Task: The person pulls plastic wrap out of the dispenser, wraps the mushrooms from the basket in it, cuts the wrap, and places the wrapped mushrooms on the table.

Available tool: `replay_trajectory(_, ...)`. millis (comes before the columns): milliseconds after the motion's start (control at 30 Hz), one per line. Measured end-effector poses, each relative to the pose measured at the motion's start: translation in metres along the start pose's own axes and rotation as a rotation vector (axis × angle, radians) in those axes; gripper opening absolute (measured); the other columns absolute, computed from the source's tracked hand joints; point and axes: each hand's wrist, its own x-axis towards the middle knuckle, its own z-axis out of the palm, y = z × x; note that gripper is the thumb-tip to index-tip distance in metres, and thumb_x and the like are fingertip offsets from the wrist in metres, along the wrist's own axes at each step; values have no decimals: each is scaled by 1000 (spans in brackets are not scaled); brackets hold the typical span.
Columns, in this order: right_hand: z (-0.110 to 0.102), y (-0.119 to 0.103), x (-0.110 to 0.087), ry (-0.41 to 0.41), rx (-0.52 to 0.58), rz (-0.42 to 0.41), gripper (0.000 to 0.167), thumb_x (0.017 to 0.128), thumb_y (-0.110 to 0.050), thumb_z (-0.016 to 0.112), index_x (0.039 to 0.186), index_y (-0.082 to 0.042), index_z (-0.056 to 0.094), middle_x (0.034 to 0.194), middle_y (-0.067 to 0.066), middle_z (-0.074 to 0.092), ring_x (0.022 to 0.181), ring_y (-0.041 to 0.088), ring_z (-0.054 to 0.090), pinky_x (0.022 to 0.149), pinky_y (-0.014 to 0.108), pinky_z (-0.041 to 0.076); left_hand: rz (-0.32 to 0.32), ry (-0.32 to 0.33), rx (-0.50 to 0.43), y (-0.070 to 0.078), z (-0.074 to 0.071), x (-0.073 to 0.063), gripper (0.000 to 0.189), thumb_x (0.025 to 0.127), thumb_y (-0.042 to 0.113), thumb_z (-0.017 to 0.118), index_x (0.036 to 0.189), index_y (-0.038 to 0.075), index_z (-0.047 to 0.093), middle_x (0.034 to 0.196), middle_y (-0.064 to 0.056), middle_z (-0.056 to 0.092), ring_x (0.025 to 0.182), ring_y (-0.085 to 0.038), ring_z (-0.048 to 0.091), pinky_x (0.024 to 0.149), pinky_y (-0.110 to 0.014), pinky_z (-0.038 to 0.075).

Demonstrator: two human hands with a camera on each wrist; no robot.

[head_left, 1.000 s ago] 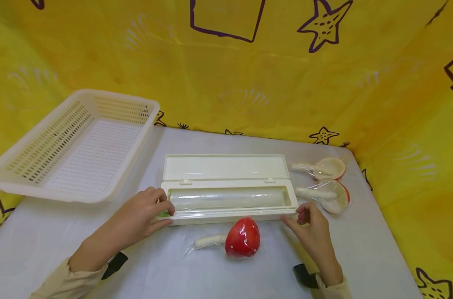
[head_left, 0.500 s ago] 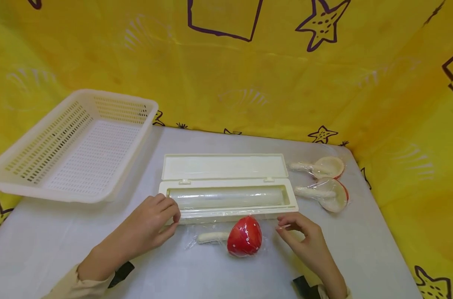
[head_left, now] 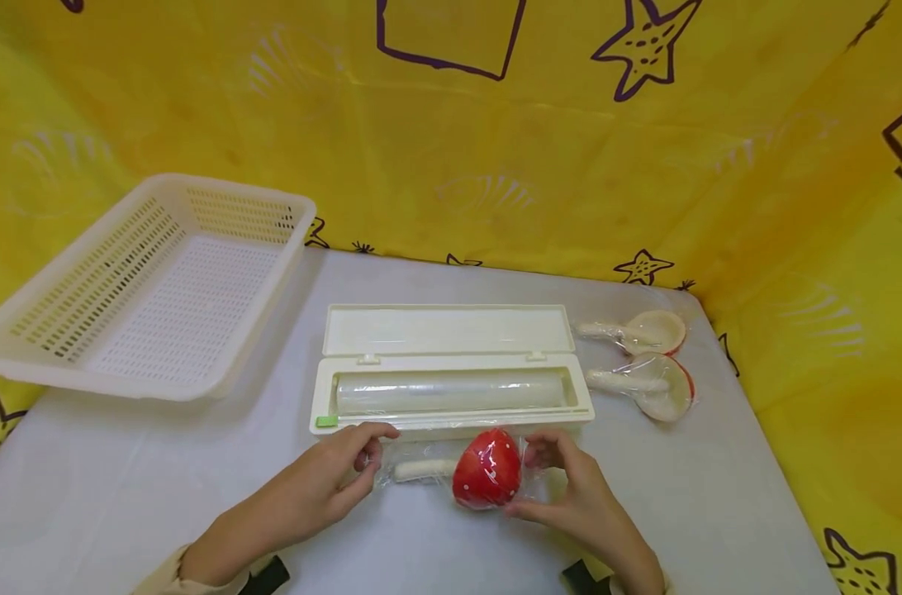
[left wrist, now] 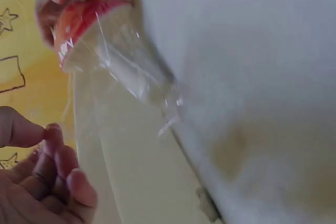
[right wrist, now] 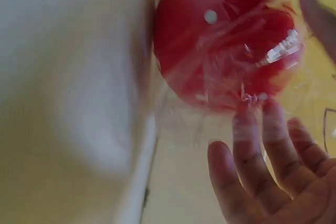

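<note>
A mushroom-shaped ladle (head_left: pixel 486 469), with a red white-dotted bowl and a pale handle, lies in clear plastic wrap before the cling film box. My right hand (head_left: pixel 581 487) is at its bowl; in the right wrist view the fairly straight fingers (right wrist: pixel 247 135) touch the wrap at the bowl's edge. My left hand (head_left: pixel 339 471) is beside the handle end, index finger stretched out above and thumb below, with loose wrap right by the fingertips. The cling film box (head_left: pixel 451 420) has its lid up, a clear roll (head_left: pixel 451 392) inside and a green slider (head_left: pixel 326 421) at its front left.
Two more wrapped mushroom ladles, a far one (head_left: pixel 655 332) and a near one (head_left: pixel 662 388), lie right of the box. A white plastic basket (head_left: pixel 220 384) stands at the back left. A yellow patterned curtain (head_left: pixel 481 140) hangs behind the white table (head_left: pixel 689 496).
Both hands have come away from the box front and down to the wrapped ladle, the left moving right and the right moving left. The green slider is now uncovered.
</note>
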Motion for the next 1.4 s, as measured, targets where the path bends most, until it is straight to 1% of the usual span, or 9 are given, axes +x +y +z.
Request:
replay_trajectory(200,6,0,3,4,-2,-72,66,69,-17,91,126,-12,59,94,-3,62,80,8,58,67,25,58,-257,-201,-253,8,4,-1,32,96,2,50,127,0,56,77,12,45,67,5,40,59,-16,42)
replay_trajectory(300,8,1,3,6,18,-75,62,70,-14,90,124,-11,61,96,-1,64,79,7,60,66,24,59,-284,-266,-322,9,6,-2,24,96,2,50,116,5,64,81,9,53,72,5,44,64,-17,44)
replay_trajectory(467,12,-1,2,7,64,-27,59,72,-15,88,123,-10,61,96,1,65,82,5,61,67,23,59,-189,-343,-331,12,14,-1,20,96,4,55,109,11,69,93,6,64,84,5,50,75,-18,49)
replay_trajectory(633,13,-2,1,-7,106,6,42,75,-18,86,107,-13,61,94,0,63,83,4,61,68,22,59,-104,-430,-214,14,31,7,24,96,9,61,117,13,71,94,12,66,85,6,49,75,-15,48)
replay_trajectory(833,12,-2,-1,-41,113,-39,30,79,-19,83,98,-16,60,86,-2,59,77,7,58,67,22,59,-53,-496,-19,18,42,14,34,97,14,62,131,14,65,88,12,67,77,4,49,72,-15,47)
replay_trajectory(967,10,0,-3,-57,116,-69,27,80,-13,82,95,-15,59,81,-2,58,76,7,56,67,23,59,-56,-403,96,18,41,16,26,95,11,63,119,18,71,98,9,73,81,-1,62,74,-22,55)
replay_trajectory(1067,10,2,-5,-71,123,-91,24,82,-11,80,94,-15,59,80,-2,57,77,6,57,68,24,59,0,-210,305,17,42,15,12,87,14,74,98,18,71,85,7,72,69,-7,66,58,-23,53)
replay_trajectory(1200,9,7,-6,-101,137,-150,22,81,-8,80,92,-15,61,82,0,58,78,7,59,72,26,60,20,-4,568,16,46,13,36,72,28,88,90,15,60,74,5,56,59,-13,59,43,-23,42)
replay_trajectory(1400,6,14,-9,-139,112,-262,26,78,3,80,86,-17,66,88,-1,62,83,9,61,77,21,56,8,-97,604,16,50,14,43,71,38,86,98,14,61,81,3,57,74,-13,54,51,-23,42)
